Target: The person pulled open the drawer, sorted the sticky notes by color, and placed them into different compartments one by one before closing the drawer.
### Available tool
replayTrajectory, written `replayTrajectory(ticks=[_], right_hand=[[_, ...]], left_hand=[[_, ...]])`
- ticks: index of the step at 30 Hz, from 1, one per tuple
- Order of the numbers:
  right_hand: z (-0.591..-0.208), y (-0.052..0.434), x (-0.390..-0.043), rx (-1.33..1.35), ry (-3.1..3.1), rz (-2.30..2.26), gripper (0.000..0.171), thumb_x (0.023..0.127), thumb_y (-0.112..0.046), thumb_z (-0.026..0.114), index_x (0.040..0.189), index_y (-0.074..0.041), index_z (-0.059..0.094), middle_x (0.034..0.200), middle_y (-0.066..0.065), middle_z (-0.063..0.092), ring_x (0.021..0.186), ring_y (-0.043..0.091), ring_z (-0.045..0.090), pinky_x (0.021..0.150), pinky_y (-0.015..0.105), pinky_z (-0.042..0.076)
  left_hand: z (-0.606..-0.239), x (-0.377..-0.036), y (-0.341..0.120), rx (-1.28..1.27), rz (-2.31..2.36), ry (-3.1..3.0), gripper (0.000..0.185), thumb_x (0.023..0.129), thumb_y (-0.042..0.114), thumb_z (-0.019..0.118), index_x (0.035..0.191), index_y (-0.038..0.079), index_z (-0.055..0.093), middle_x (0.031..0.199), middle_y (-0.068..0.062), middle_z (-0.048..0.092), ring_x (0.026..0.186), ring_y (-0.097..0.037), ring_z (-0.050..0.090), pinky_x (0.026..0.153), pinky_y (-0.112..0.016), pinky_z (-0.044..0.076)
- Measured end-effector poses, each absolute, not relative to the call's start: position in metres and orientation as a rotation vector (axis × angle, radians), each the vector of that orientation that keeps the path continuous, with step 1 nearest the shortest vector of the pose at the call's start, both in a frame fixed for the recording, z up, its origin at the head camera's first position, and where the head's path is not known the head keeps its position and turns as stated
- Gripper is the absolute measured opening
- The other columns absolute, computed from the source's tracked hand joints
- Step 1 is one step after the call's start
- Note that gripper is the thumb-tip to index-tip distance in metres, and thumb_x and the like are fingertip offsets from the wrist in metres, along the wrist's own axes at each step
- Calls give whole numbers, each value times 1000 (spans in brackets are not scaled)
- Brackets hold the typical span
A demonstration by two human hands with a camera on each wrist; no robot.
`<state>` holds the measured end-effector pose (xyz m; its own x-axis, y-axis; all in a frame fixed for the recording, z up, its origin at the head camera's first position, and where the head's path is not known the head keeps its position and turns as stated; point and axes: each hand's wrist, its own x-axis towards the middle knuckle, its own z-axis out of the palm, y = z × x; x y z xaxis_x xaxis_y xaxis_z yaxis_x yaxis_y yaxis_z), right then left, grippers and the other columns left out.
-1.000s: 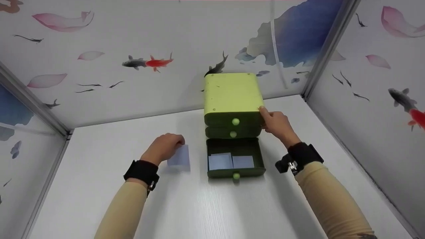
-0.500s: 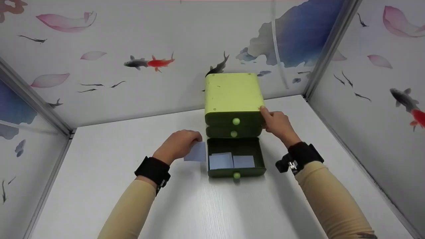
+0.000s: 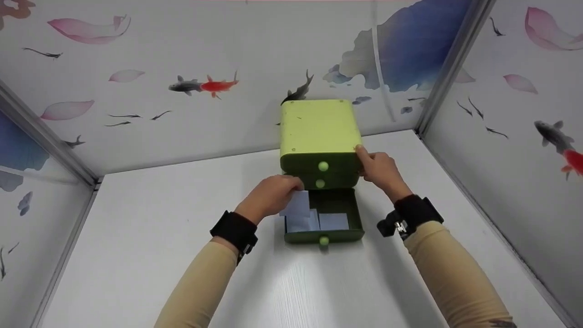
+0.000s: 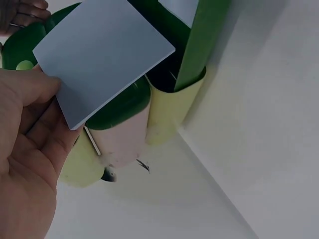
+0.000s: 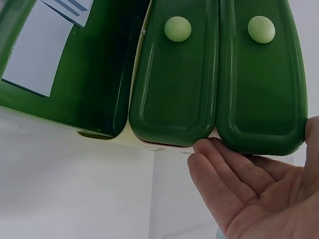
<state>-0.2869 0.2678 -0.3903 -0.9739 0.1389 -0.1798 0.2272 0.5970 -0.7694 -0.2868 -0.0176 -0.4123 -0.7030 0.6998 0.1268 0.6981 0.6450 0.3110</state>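
Observation:
My left hand point(image 3: 273, 196) pinches a thin, square, pale blue pad of sticky notes point(image 3: 296, 203) by its edge, above the left part of the pulled-out bottom drawer point(image 3: 348, 236). The left wrist view shows the thumb against the pad point(image 4: 104, 55). More pale blue pads lie in the drawer, one on the right point(image 3: 334, 222) and others at left, partly hidden by the held one. My right hand point(image 3: 383, 172) rests at the right side of the green drawer cabinet point(image 3: 319, 127), thumb at its top front corner. In the right wrist view the fingers point(image 5: 234, 174) touch the side, extended.
The two upper drawers, a top drawer point(image 3: 303, 164) and a middle drawer point(image 3: 339, 180), are closed and have round light-green knobs. The cabinet stands on a white table point(image 3: 182, 255) near the patterned back wall point(image 3: 218, 41). Side walls flank the table.
My left hand has carried the pad rightward from over the table to above the open drawer. My right hand and the cabinet have stayed in place.

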Motion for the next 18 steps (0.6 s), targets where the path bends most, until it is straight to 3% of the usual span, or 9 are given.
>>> replayTrajectory(ticks=[7, 14, 18], right_hand=[[-392, 268, -286, 306, 2740, -1326, 79, 96, -66, 30, 111, 3, 64, 105, 19, 67, 96, 25, 67, 81, 31, 55], [-392, 268, -284, 295, 2719, -1361, 82, 96, -66, 30, 126, 3, 60, 116, 23, 66, 105, 31, 67, 89, 37, 55], [-392, 267, -285, 308, 2730, -1363, 79, 96, -67, 31, 115, 2, 65, 108, 20, 67, 102, 30, 66, 84, 33, 54]], left_hand=[[-418, -287, 11, 1250, 521, 2830, 18, 99, 9, 53, 111, 12, 67, 109, -4, 71, 103, -20, 67, 90, -34, 54], [-431, -287, 38, 1275, 556, 2808, 22, 100, 8, 51, 112, 13, 69, 110, -1, 71, 103, -16, 67, 91, -30, 53], [-441, -288, 50, 1230, 606, 2788, 22, 100, 10, 53, 113, 14, 70, 110, -1, 71, 103, -15, 66, 92, -29, 53]])
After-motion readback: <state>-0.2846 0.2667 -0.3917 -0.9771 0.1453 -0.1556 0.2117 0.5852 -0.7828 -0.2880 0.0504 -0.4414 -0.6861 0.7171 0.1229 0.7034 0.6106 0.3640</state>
